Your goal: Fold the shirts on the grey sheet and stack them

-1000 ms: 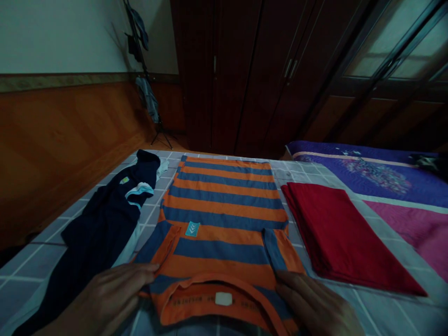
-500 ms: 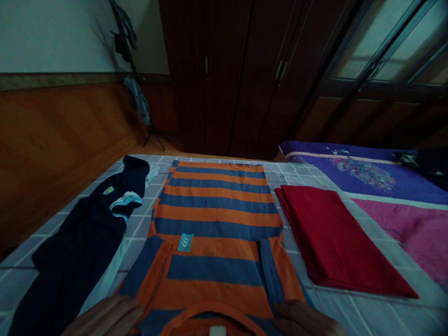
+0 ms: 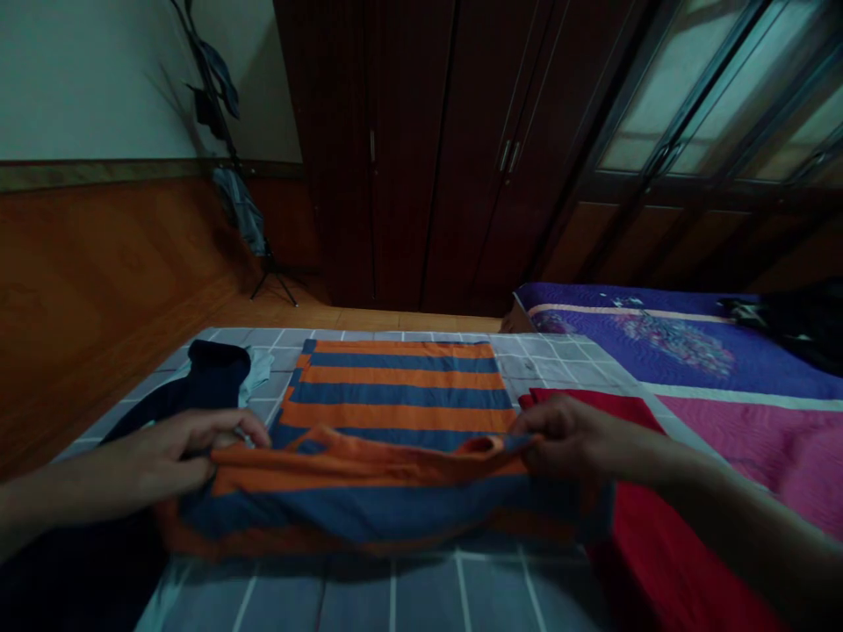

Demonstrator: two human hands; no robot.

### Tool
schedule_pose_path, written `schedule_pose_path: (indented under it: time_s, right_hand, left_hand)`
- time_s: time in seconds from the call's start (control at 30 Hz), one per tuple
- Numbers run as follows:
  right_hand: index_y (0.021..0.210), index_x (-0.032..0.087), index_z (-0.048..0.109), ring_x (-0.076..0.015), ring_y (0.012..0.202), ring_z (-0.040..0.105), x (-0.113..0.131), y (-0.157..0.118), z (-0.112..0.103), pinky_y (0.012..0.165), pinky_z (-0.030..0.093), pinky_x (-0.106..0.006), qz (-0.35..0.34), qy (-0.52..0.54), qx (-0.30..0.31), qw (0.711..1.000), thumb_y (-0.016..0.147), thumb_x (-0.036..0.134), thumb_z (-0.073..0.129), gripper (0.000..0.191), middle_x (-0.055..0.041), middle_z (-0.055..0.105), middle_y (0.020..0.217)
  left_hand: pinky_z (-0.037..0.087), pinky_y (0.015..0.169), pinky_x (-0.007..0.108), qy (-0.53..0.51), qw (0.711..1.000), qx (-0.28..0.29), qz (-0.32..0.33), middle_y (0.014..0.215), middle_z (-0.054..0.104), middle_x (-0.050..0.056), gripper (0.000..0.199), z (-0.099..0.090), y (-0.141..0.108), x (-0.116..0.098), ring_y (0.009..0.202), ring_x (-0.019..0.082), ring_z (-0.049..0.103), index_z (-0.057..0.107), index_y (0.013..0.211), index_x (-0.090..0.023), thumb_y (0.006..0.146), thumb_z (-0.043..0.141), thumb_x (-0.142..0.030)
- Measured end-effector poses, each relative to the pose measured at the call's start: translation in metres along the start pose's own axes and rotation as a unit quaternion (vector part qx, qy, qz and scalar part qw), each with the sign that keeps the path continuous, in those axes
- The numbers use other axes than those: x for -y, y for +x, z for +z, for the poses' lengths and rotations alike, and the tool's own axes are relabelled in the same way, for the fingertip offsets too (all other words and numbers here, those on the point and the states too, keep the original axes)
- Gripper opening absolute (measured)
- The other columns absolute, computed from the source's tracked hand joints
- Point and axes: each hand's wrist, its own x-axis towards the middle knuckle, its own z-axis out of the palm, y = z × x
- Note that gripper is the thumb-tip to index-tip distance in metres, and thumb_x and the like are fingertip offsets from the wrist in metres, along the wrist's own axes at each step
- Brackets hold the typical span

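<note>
An orange and blue striped T-shirt point(image 3: 401, 395) lies on a grey checked bedsheet point(image 3: 356, 584), its far part flat and its near part lifted and folded back on itself. My left hand point(image 3: 198, 443) pinches the raised fold at its left end. At the right end my right hand point(image 3: 559, 434) grips the same fold between thumb and fingers. The hanging cloth between both hands is slightly blurred, and the shirt's blue patch is hidden behind it.
Dark navy clothing point(image 3: 214, 369) lies left, partly behind my left arm. A folded red cloth point(image 3: 659, 527) sits right under my right forearm. Beyond are a purple and pink bedspread point(image 3: 685, 342), a dark wardrobe point(image 3: 414, 158) and a coat stand point(image 3: 224, 132).
Both hands have moved up and away from me, raising the shirt's collar end off the bed and folding it over towards the hem. The view has tilted slightly upward.
</note>
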Motion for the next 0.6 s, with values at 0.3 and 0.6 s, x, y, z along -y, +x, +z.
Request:
schedule_pose_path:
  time_s: [0.3, 0.6]
  right_hand:
    - [0.071, 0.013, 0.064, -0.0118, 0.051, 0.056, -0.023, 0.146, -0.103, 0.051, 0.045, -0.022, 0.037, 0.055, -0.092, 0.994, 0.053, 0.023, 0.072, 0.022, -0.0019, 0.066, 0.063]
    - [0.070, 0.015, 0.059, -0.0096, 0.049, 0.050, -0.089, 0.197, -0.123, 0.046, 0.039, -0.021, 0.014, 0.045, -0.202, 0.978, 0.063, 0.048, 0.070, 0.035, -0.0002, 0.060, 0.058]
  left_hand:
    - [0.052, 0.060, 0.026, -0.228, 0.972, 0.025, -0.056, 0.084, 0.069, 0.005, 0.040, -0.039, 0.182, 0.022, 0.071, 0.020, 0.067, 0.063, 0.097, -0.017, 0.058, 0.072, -0.017]
    - [0.053, 0.062, 0.027, -0.308, 0.943, -0.111, -0.050, 0.083, 0.067, 0.004, 0.046, -0.021, 0.215, 0.095, 0.067, 0.016, 0.066, 0.056, 0.105, -0.014, 0.067, 0.078, -0.029]
